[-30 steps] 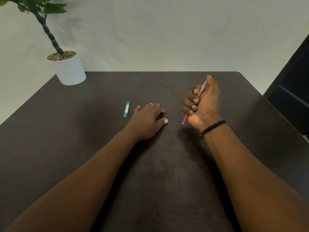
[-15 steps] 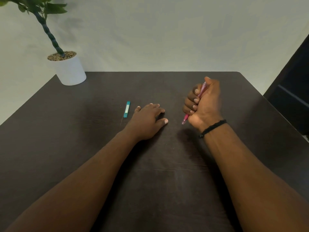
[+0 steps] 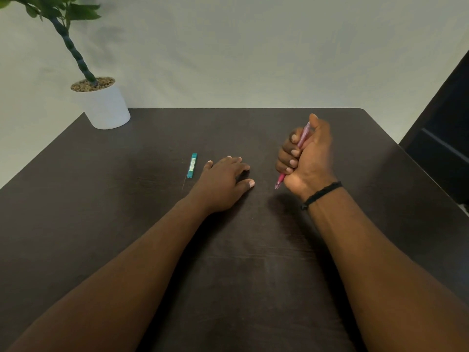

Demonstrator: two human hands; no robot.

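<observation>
Pen point(image 3: 302, 137), pink, is in the right grip point(image 3: 308, 158) in the head view. The 4 fingers point(image 3: 286, 153) curl tight round it like a fist. The thumb lies along its top end. The pen is tilted. Its top end points up and away, and its tip pokes out under the fist, down and to the left. The tip is close to the counter point(image 3: 152, 237), but I cannot tell if it touches. The right grip is up off the counter, a bit right of the middle. A black band point(image 3: 321, 194) goes round its wrist.

The left grip point(image 3: 223, 180) lies flat on the counter, palm down. Its fingers are loose and a bit spread, and its thumb sticks out to the right. It holds nothing. It is near the right grip but apart from it.

A small teal case point(image 3: 192, 165) lies flat on the counter just left of the left grip, not touching it. A thin dark stick point(image 3: 183, 181) lies by the near end of the case.

A white pot point(image 3: 107, 110) with a green plant point(image 3: 68, 44) stands at the far left corner of the counter, well apart from both grips. A pale wall point(image 3: 253, 47) is behind.
</observation>
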